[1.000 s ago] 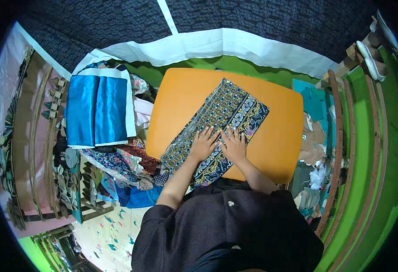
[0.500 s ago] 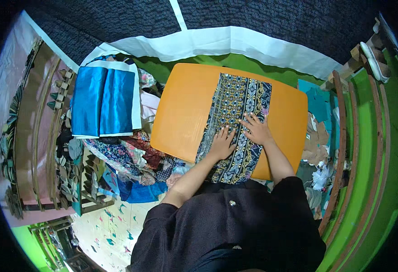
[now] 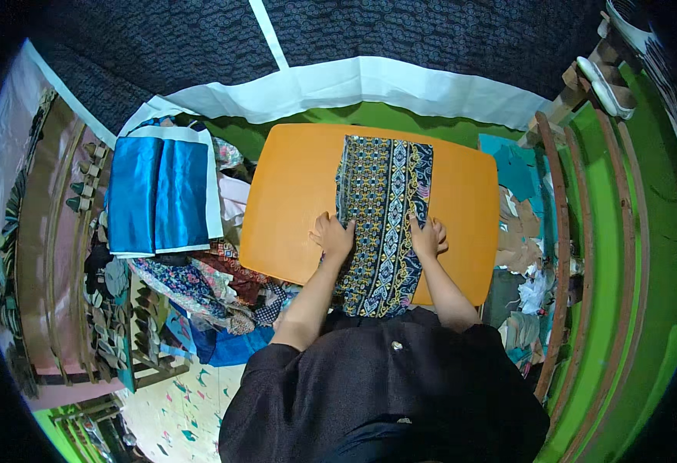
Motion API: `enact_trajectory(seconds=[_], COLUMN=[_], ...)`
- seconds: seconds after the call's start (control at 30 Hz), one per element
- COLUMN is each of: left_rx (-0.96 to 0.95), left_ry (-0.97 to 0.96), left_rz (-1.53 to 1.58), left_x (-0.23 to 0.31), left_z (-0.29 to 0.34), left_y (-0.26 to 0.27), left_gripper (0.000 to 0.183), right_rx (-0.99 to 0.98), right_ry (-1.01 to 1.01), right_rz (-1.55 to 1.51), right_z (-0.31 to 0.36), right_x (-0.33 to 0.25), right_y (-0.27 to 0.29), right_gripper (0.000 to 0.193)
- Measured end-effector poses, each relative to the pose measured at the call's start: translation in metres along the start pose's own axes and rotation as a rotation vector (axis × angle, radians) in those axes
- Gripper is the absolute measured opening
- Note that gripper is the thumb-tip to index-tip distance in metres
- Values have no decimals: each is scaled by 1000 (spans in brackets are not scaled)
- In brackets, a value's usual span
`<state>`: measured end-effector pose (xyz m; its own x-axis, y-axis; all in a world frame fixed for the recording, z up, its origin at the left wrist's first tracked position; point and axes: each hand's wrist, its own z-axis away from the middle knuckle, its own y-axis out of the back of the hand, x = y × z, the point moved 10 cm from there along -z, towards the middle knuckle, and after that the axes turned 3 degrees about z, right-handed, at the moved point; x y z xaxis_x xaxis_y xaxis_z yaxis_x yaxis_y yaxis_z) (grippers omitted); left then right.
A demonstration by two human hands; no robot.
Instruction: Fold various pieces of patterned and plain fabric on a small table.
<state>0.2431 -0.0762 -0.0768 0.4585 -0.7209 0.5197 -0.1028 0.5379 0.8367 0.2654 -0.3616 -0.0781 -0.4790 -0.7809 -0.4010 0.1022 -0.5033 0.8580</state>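
A folded length of patterned fabric [image 3: 381,224], dark with gold, blue and white motifs, lies lengthwise on the orange tabletop [image 3: 292,193]. Its near end reaches over the table's front edge against my dark shirt. At the fabric's left edge is my left hand [image 3: 334,234], thumb on top and fingers curled at the side. My right hand [image 3: 429,236] grips the opposite edge in the same way, its thumb lying on the cloth. The fingertips beneath the cloth are hidden.
Left of the table, shiny blue cloth [image 3: 157,197] with a white border rests over heaped printed fabrics [image 3: 192,285]. Wooden racks [image 3: 558,255] stand on the right, holding white shoes [image 3: 605,86]. Cut scraps [image 3: 523,231] lie between table and rack. Dark patterned cloth [image 3: 400,31] hangs at the back.
Both hands have gone from lying flat on the fabric's middle to holding its left and right edges. The fabric now lies straighter on the table. The whole view has shifted slightly.
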Motion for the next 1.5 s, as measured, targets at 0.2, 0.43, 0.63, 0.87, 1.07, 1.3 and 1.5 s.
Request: enact_trajectory(seconds=[0.2, 0.43, 0.63, 0.87, 1.07, 1.3, 1.5], left_rx=[-92, -82, -315, -193, 39, -24, -115], left_ry=[182, 152, 111, -128, -475, -433, -421], left_rz=[-79, 12, 644, 752, 547, 415, 226], left_x=[17, 2, -9, 97, 173, 93, -29], left_z=[-3, -26, -60, -104, -130, -36, 66], left_y=[19, 13, 3, 95, 169, 103, 1], left_gripper=[55, 47, 39, 35, 48, 36, 30], right_rx=[12, -158, -99, 0, 409, 282, -60], right_ry=[-132, -91, 86, 262, 456, 470, 217], right_rz=[22, -107, -501, -715, -629, -627, -299], right_z=[-2, -24, -29, -61, -79, -23, 50], right_x=[12, 38, 8, -79, -114, -22, 99], right_y=[10, -7, 22, 124, 224, 144, 12], right_gripper=[65, 49, 22, 19, 32, 30, 28])
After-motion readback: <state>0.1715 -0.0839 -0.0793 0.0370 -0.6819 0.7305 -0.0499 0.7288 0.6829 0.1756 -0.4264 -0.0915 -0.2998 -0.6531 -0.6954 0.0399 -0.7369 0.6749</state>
